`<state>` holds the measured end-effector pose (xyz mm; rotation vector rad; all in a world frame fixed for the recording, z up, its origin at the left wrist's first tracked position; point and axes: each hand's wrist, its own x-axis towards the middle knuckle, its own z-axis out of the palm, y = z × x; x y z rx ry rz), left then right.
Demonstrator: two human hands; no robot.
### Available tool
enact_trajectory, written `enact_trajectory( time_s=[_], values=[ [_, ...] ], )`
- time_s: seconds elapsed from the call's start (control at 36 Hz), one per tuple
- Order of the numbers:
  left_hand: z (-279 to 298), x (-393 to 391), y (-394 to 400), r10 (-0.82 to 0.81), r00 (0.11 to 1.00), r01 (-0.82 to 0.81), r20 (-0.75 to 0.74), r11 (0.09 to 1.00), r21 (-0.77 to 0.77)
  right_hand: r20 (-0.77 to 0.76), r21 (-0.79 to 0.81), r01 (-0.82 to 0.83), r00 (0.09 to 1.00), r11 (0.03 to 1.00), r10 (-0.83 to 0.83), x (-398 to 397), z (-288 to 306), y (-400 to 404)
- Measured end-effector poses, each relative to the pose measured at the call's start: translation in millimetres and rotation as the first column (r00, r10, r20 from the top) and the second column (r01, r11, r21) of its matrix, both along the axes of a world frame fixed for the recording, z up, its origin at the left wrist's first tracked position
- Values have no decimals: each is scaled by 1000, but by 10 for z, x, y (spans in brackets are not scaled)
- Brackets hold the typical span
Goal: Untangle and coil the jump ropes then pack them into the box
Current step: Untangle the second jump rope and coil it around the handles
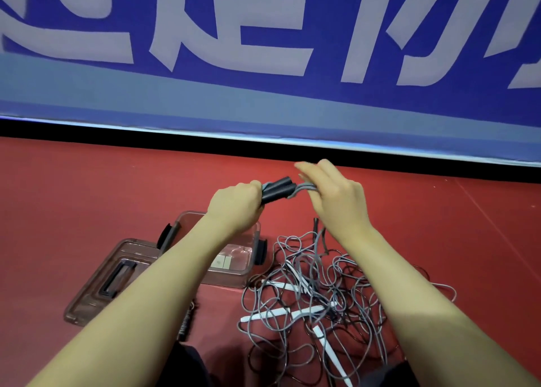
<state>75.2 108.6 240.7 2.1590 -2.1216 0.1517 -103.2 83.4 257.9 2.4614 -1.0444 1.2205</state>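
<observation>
A: How many ropes can you count?

B: One coiled bundle with black handles (276,190) is held up between both hands. The rest is a tangled pile of grey cord (319,293) on the red floor (87,196); I can't separate the ropes, but about four white handles (292,312) show in it.

A: And the hands?

B: The left hand (237,203) is wrapped around the black handles. The right hand (333,193) pinches the grey cord beside them, fingers partly spread.

A: The box?

B: One clear box (234,269) sits below the left forearm, touching the pile's left edge. Its lid (96,287) lies flat just left of it.
</observation>
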Motion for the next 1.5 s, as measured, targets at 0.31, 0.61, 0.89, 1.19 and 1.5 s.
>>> enact_trajectory(
  time_s=[0.31,0.61,0.89,1.19,1.5],
  values=[
    [-55,-90,61,-318,915,323,249,946,22,414,810,-252,885,530,-212,45,6,-138],
    [92,-120,122,-567,817,554,107,720,-417,399,766,-252,907,591,-130,-67,14,-140],
    [307,-272,158,-120,943,52,-311,974,-219,80,674,-42,997,737,-17,75,-58,-47],
    [147,-312,93,111,960,-126,-257,991,-40,-118,767,23,987,641,106,76,-7,43],
    [24,-228,63,100,995,-100,4,994,38,-224,107,-97,967,990,119,-30,-86,18]
  ],
)
